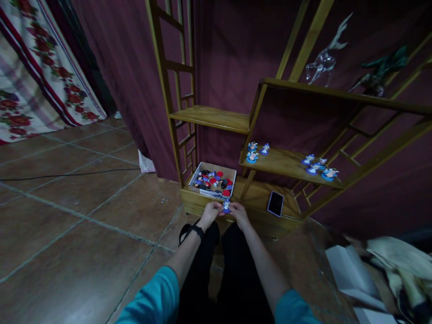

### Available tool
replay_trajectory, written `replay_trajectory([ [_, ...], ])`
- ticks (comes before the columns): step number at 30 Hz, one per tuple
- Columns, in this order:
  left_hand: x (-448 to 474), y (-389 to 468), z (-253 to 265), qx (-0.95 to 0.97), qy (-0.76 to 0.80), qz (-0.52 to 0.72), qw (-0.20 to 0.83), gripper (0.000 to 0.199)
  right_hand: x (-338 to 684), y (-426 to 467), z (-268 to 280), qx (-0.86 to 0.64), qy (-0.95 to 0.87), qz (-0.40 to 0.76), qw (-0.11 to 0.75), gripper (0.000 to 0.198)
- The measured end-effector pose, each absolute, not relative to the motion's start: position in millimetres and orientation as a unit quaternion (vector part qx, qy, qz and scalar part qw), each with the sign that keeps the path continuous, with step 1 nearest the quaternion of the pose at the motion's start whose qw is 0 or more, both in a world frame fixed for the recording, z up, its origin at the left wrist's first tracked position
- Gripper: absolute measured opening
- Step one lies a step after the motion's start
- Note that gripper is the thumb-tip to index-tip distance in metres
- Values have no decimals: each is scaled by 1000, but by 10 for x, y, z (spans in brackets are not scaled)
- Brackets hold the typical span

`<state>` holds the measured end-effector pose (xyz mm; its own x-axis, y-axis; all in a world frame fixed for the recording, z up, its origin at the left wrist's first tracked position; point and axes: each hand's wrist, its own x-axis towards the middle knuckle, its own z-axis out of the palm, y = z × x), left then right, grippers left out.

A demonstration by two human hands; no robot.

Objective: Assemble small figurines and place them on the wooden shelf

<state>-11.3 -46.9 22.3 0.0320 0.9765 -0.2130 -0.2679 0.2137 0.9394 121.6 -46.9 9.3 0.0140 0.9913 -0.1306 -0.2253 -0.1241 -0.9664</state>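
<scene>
Between my two hands is a small white and purple figurine (226,205) on a round purple base, held upright. My left hand (212,212) grips it from the left side, fingers closed. From the other side my right hand (239,213) pinches it too. Just beyond them, a shallow cardboard box (217,168) on the lowest shelf holds figurine pieces and several red and black discs. Similar figurines stand on the middle shelf (283,164): a group at its left end, including a purple one (265,149), and another group at the right, including a blue-based one (330,174).
A phone (276,203) lies on the lowest shelf to the right. Higher up stand a clear glass deer (322,63) and a dark green sculpture (381,72). A white box (353,272) and cloth (401,258) sit on the floor at right. A black cable (74,174) crosses the tiles.
</scene>
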Motion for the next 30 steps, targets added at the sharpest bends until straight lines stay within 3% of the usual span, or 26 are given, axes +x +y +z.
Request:
replay_trajectory([
  [8, -109, -497, 240, 367, 480, 536, 590, 17, 1157, -485, 114, -465, -398, 589, 527, 32],
  [19, -203, -518, 208, 471, 457, 499, 566, 35, 1152, -563, 182, -442, -426, 604, 509, 44],
  [30, -203, -482, 138, 471, 460, 487, 575, 29, 1193, -484, 109, -481, -480, 556, 479, 34],
])
